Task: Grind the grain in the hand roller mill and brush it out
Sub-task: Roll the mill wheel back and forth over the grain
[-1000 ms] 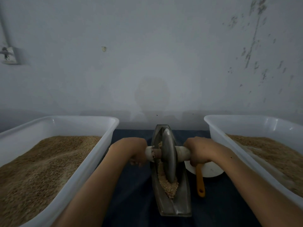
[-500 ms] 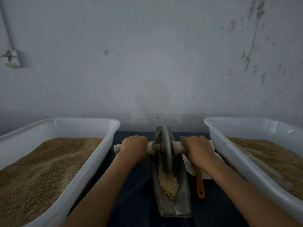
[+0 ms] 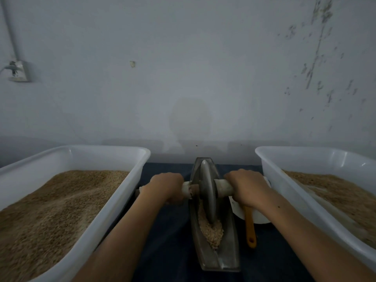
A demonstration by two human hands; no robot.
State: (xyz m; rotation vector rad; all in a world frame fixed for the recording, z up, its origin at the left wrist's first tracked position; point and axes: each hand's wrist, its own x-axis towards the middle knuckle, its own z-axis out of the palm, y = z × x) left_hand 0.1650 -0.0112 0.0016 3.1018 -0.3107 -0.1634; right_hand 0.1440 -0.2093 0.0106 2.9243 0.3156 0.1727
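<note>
A boat-shaped metal trough [image 3: 227,259] lies lengthwise in front of me on a dark cloth. A metal grinding wheel [image 3: 207,194] stands upright in it on a pale cross handle [image 3: 222,188]. My left hand [image 3: 165,187] grips the left end of the handle and my right hand [image 3: 247,187] grips the right end. Crushed grain [image 3: 210,230] is heaped in the trough just in front of the wheel. An orange-handled brush [image 3: 250,228] lies to the right of the trough, its head hidden under my right wrist.
A white tub [image 3: 114,202] of brown grain stands at the left, and another white tub [image 3: 289,192] of grain stands at the right. A white bowl [image 3: 258,218] sits between the trough and the right tub. A grey wall rises close behind.
The wheel rolled to the far end of the trough and has now come back a little toward me, both hands staying on the handle.
</note>
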